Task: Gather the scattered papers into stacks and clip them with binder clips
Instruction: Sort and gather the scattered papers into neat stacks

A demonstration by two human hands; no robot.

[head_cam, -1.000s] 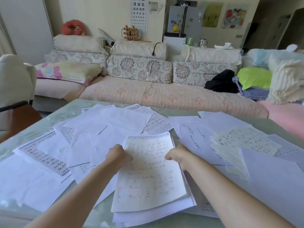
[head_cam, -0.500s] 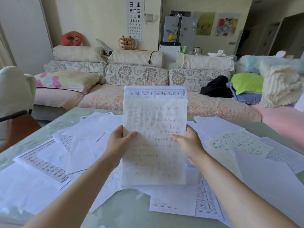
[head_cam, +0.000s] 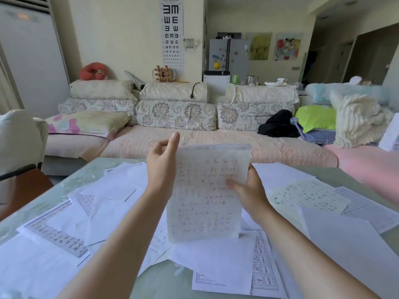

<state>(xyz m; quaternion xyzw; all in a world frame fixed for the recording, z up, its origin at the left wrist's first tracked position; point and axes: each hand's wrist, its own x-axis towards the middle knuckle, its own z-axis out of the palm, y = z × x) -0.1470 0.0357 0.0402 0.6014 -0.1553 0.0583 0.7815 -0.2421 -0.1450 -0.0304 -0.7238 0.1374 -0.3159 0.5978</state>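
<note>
Living-room worktop, mid-sort: I hold a stack of thin, red-lettered pages upright, its lower edge hanging just above the loose sheets that cover most of the glass. My right hand grips the stack's right edge, thumb across the front and the other fingers hidden behind the paper. My left hand stands flat against the left edge, its fingers straight, pointing up and holding nothing.

The step in hand, as I judge it, is squaring this stack. To do it well I would ease the right-hand pinch just enough for the pages to slide, then tap the lower edge on a bare patch of worktop. The loose sheets would likely skid under it. The flat left palm can pat the side edge flush between taps. The pages look thin and floppy, so a hold nearer the middle should keep them from buckling. No binder clip shows in view, so one has to be found before this stack can be clipped. Most of the paper lies ungathered on both sides.
</note>
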